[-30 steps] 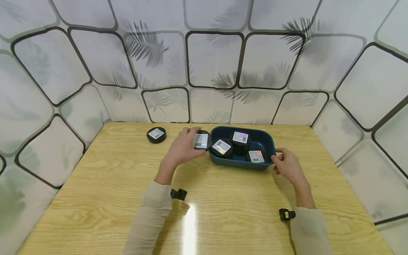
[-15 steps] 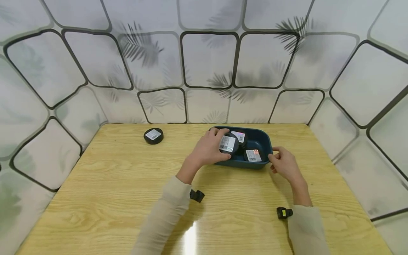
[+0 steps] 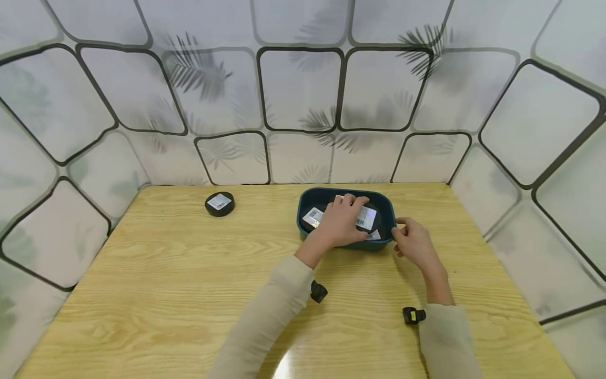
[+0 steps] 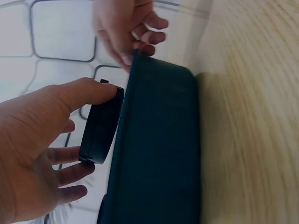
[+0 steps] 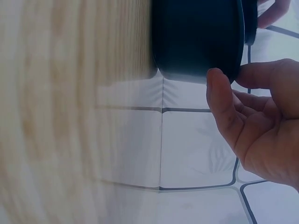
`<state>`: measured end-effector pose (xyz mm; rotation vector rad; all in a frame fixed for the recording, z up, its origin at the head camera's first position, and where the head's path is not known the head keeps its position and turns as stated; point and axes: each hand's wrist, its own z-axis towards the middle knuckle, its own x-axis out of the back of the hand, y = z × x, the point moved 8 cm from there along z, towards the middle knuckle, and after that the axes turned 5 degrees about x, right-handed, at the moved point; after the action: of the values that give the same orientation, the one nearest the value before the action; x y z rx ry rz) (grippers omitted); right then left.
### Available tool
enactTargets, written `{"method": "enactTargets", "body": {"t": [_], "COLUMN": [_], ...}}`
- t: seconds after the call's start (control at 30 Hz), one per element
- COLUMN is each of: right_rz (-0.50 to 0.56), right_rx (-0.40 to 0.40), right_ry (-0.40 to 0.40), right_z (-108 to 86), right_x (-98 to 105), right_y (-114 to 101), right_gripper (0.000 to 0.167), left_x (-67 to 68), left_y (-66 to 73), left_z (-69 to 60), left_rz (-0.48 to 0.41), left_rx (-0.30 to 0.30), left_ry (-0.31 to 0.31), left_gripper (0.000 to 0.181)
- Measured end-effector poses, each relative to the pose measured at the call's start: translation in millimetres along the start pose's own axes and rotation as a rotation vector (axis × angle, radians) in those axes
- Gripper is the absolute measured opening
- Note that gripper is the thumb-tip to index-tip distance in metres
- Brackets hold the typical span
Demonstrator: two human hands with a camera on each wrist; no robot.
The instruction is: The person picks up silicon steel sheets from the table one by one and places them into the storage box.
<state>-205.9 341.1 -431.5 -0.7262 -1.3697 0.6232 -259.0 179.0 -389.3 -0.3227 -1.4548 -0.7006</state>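
Observation:
My left hand [image 3: 340,223] grips a flat round black tub [image 3: 366,217] with a white label, thumb on one side and fingers on the other. In the left wrist view this tub [image 4: 102,128] is beside the rim of the dark blue bin [image 4: 159,135], above its inside. Several more labelled black tubs sit in the bin, one [image 3: 312,217] at its left end; my left hand hides part of them. With thumb and finger, my right hand [image 3: 415,245] pinches the right end of the bin's rim, also seen in the right wrist view.
Another black tub [image 3: 220,204] with a white label lies on the wooden table [image 3: 165,284], well to the left of the bin. A patterned wall covering [image 3: 303,95] rises right behind the table and along both sides.
My left hand has carried its tub rightward, from the bin's left edge to over its right half. My right hand stays at the rim. The head view has shifted slightly.

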Motion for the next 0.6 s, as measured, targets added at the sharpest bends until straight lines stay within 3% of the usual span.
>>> {"method": "enactTargets", "body": {"t": [0.33,0.6], "right_rz": [0.013,0.024], "right_rx": [-0.009,-0.011], "right_ry": [-0.004,0.021], "right_z": [1.2,-0.3], "right_x": [-1,2], "right_y": [-2,0], "right_gripper": [0.042,0.042], "left_x": [-12.0,-23.8], "left_y": [10.8,5.9], "left_z": [13.6,22.0], "left_rz": [0.004,-0.057], "left_rx": [-0.010,-0.060], "left_ry": [-0.082,-0.239], "left_gripper": [0.081,0.077]}}
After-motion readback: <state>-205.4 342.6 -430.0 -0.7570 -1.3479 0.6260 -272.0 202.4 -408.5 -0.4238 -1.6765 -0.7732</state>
